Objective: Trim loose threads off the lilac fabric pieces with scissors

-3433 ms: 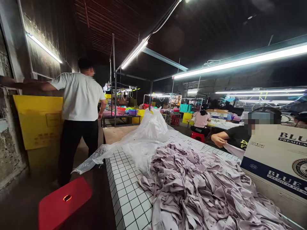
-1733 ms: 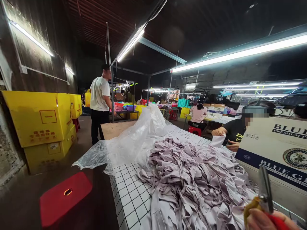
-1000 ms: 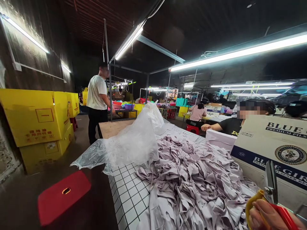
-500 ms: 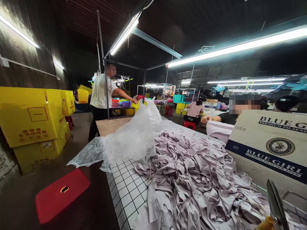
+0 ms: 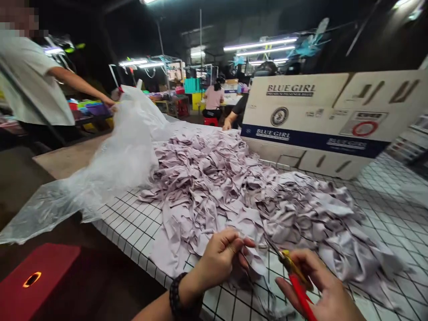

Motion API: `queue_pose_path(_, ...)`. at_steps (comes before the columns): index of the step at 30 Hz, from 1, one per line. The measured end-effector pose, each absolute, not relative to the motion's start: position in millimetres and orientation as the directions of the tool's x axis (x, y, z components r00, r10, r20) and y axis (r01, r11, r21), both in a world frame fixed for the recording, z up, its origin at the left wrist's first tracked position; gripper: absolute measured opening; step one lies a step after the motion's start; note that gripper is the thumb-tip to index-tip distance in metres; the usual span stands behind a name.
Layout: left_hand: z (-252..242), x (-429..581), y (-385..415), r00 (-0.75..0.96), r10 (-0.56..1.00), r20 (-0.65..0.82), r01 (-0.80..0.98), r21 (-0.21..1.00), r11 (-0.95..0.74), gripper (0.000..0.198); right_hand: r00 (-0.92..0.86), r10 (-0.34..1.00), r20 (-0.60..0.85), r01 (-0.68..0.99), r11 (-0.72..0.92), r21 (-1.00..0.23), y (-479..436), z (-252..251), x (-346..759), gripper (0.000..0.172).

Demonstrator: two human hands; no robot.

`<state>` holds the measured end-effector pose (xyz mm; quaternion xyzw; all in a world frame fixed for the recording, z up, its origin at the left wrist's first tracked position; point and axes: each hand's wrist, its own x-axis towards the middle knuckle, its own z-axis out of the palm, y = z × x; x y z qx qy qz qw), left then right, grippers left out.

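At six o'clock on the gridded desk (image 5: pixel 140 223): left hand (image 5: pixel 219 258) pinching a lilac fabric strip (image 5: pixel 249 263) between curled fingers (image 5: pixel 242 243); right hand (image 5: pixel 321 290) wrapped around red-and-yellow scissors (image 5: pixel 294 274). Soft, limp, light; probably best gripped near the cut. Heap of strips (image 5: pixel 234 183) at twelve.

A garment workshop: a heap of mauve fabric pieces (image 5: pixel 234 187) covers the gridded table (image 5: pixel 133 223), cartons (image 5: pixel 310 120) stand at right, and other workers sit under strip lights (image 5: pixel 259 44) at upper centre.
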<state>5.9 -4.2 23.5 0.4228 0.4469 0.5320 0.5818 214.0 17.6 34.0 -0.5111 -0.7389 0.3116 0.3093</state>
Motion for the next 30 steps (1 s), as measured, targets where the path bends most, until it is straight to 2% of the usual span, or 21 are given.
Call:
queue_pose_path(5, 23.7, 2.8, -6.7, 0.047, 0.997, 0.054, 0.009, 0.998, -0.054, 0.040, -0.364, 0.931, -0.001, 0.646, 0.252, -0.721, 10.8, 53.8, 212.2, 0.028)
queue_pose_path(8, 22.6, 1.7, -7.3, 0.035, 0.987, 0.155, 0.193, 0.968, -0.159, 0.034, -0.384, 0.922, -0.040, 0.666, 0.247, -0.704, 14.1, 51.7, 210.8, 0.029)
queue_pose_path(10, 22.6, 1.0, -7.6, 0.044, 0.981, 0.188, 0.251, 0.948, -0.193, 0.033, -0.412, 0.911, -0.037, 0.673, 0.276, -0.686, 16.2, 49.5, 209.0, 0.029)
queue_pose_path(20, 16.5, 0.9, -12.2, 0.025, 0.977, 0.212, 0.196, 0.957, -0.213, 0.027, -0.495, 0.862, 0.110, 0.679, 0.463, -0.570, 10.8, 48.1, 196.4, 0.022)
queue_pose_path(30, 14.3, 4.6, -17.0, -0.003, 0.980, 0.201, 0.024, 0.979, -0.201, 0.022, -0.522, 0.834, 0.179, 0.677, 0.533, -0.508, 4.1, 54.6, 195.7, 0.020)
